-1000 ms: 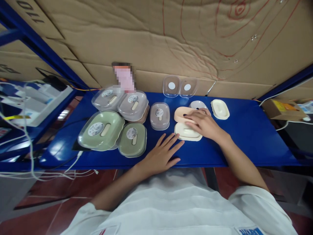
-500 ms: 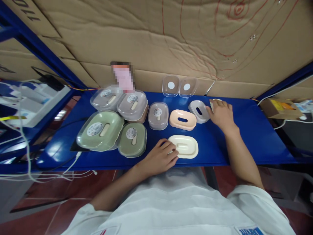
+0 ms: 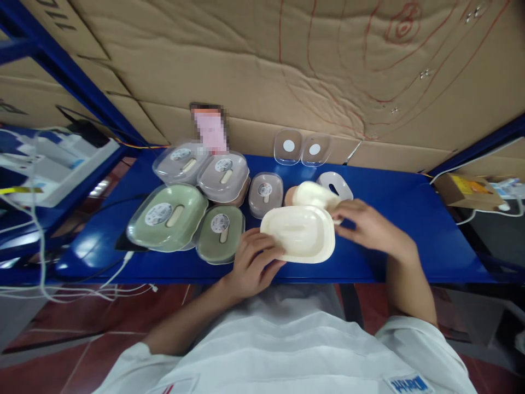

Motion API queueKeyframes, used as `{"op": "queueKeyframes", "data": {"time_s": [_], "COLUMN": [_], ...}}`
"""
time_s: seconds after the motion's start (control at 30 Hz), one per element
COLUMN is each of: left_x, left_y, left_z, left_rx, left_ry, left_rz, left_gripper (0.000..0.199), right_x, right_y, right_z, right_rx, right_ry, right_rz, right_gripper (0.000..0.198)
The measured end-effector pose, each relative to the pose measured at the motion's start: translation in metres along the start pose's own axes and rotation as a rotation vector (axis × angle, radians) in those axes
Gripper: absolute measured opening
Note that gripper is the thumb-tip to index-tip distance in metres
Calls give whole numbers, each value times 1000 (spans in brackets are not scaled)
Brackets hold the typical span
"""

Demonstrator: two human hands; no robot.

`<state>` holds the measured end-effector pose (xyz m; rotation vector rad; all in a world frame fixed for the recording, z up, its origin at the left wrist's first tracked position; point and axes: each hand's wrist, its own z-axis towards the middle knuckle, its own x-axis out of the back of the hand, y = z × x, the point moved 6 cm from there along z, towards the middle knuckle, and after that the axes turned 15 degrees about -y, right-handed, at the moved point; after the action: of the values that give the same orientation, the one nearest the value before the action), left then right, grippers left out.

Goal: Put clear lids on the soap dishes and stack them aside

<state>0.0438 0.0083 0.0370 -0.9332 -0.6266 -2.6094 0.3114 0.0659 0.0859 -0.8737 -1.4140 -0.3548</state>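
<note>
My left hand (image 3: 257, 261) grips the left end of a cream soap dish tray (image 3: 301, 235), lifted off the table and tilted. In my right hand (image 3: 363, 225) is a second cream soap dish part (image 3: 314, 192), smeared by motion, just behind the tray. It partly covers a peach soap dish insert (image 3: 289, 196) on the table. A pale grey soap dish insert (image 3: 340, 183) with a slot lies behind my right hand. Left of these parts sits a grey lidded soap dish (image 3: 266, 194).
Several lidded boxes stand on the left, among them a large green one (image 3: 184, 200) and a smaller green one (image 3: 229, 232). Two clear lids (image 3: 288, 156) lean on the cardboard wall (image 3: 246, 65). A phone (image 3: 211, 128) leans there too. White cables (image 3: 110, 293) hang at the left edge.
My left hand has raised the cream tray from the table. My right hand has come from the back right toward the middle, bringing the other cream part along.
</note>
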Motion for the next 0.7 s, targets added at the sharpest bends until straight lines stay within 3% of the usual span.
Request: {"op": "queueKeyframes", "data": {"time_s": [0.07,0.2,0.27,0.4,0.5,0.7], "left_x": [0,-10,-13,-14,-17,-40], "left_y": [-1,-5,-6,-5,-4,-10], "left_z": [-1,2,4,6,8,9], "left_rx": [24,114,139,161,173,237], "left_ry": [15,-94,-141,-169,-198,-439], "left_rz": [30,72,89,129,206,321], "left_gripper": [13,18,19,14,7,10], "right_x": [-26,-62,-63,-43,-32,-49], "right_y": [-32,-62,-60,-44,-28,-14], "right_z": [14,35,35,19,9,21], "right_rx": [80,144,122,70,-36,-158], "right_ry": [-102,-110,-93,-125,-127,-166], "right_rz": [-28,-61,-52,-62,-66,-209], "right_gripper": [16,29,28,21,21,18]}}
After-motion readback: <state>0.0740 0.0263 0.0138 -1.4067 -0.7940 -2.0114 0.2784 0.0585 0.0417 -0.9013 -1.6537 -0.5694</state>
